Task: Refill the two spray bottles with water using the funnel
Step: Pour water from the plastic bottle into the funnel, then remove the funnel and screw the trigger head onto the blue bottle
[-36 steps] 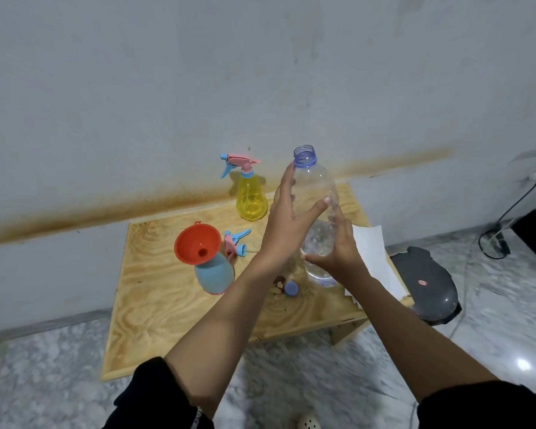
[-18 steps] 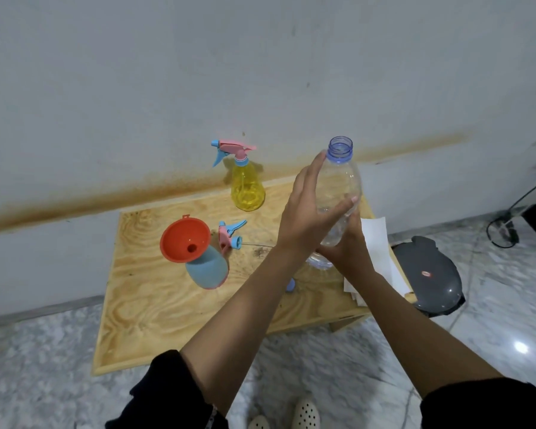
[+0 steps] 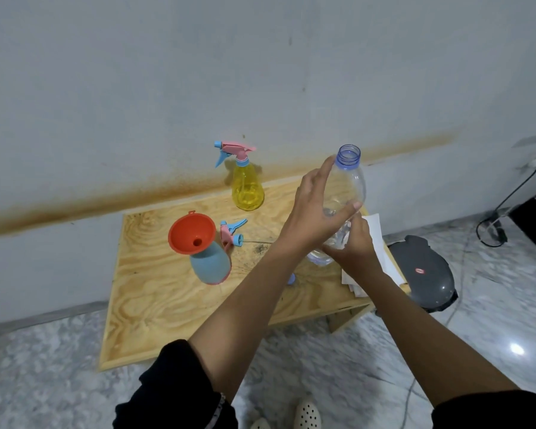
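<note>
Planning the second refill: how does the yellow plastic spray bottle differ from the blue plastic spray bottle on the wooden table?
The yellow plastic spray bottle has its pink-and-blue trigger head screwed on; the blue plastic spray bottle is open, with an orange funnel in its neck and a trigger head lying beside it. Yellow is see-through, blue opaque. Yellow stands at the wall edge, blue nearer the middle. Both stand upright, untouched.

Both hands (image 3: 314,216) raised, fingers (image 3: 344,212) curled.
</note>
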The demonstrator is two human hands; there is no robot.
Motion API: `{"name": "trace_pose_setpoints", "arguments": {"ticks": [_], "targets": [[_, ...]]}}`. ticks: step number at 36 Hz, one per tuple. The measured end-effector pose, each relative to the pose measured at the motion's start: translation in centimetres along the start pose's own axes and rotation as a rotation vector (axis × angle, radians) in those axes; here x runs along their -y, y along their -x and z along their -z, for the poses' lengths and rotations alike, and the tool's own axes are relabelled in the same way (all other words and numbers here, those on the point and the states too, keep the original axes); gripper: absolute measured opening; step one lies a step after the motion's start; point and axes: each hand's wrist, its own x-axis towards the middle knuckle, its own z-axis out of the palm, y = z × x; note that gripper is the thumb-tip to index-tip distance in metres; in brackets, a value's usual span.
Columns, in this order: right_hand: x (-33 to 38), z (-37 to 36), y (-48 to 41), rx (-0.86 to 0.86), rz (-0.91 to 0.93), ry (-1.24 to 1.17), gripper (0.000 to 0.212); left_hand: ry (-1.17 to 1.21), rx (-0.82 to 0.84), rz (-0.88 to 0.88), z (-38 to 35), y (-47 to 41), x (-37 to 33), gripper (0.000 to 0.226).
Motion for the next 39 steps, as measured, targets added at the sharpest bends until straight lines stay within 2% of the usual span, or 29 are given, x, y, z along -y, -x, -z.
{"name": "trace_pose_setpoints", "arguments": {"ticks": [4,9,12,17,21,25,28,35,37,39], "targets": [[-0.4,0.6,0.3,0.073,-0.180,-0.209,0.081,-0.057,0.050,0.007,0.6,0.6,-0.4,0.082],[0.2,0.3,2.2,0.049,-0.245,-0.152,0.076,-0.186,0.058,0.031,1.7,2.1,0.4,0.069],[1.1,-0.3,3.7,0.004,-0.242,-0.104,0.064,-0.269,0.053,0.047,2.6,3.9,1.9,0.059],[3.6,-2.0,6.2,-0.014,-0.236,-0.040,0.043,-0.306,0.030,0.213,4.9,8.6,6.1,0.050],[6.0,-4.0,7.2,0.069,-0.167,-0.080,0.036,-0.396,0.008,0.380,7.0,13.1,9.8,0.046],[9.2,-6.2,6.8,0.211,-0.067,-0.202,0.046,-0.418,-0.065,0.456,9.6,16.5,12.6,0.038],[12.1,-7.9,5.7,0.281,-0.025,-0.296,0.061,-0.431,-0.141,0.487,11.3,17.4,13.9,0.044],[16.9,-11.0,2.1,0.217,0.104,-0.342,0.095,-0.233,-0.238,0.473,13.1,15.2,16.2,0.083],[17.4,-11.9,1.2,0.201,0.124,-0.335,0.103,-0.185,-0.250,0.476,13.1,14.1,16.7,0.089],[17.7,-12.6,0.5,0.185,0.124,-0.329,0.105,-0.135,-0.276,0.438,12.9,13.3,17.0,0.087]]}}
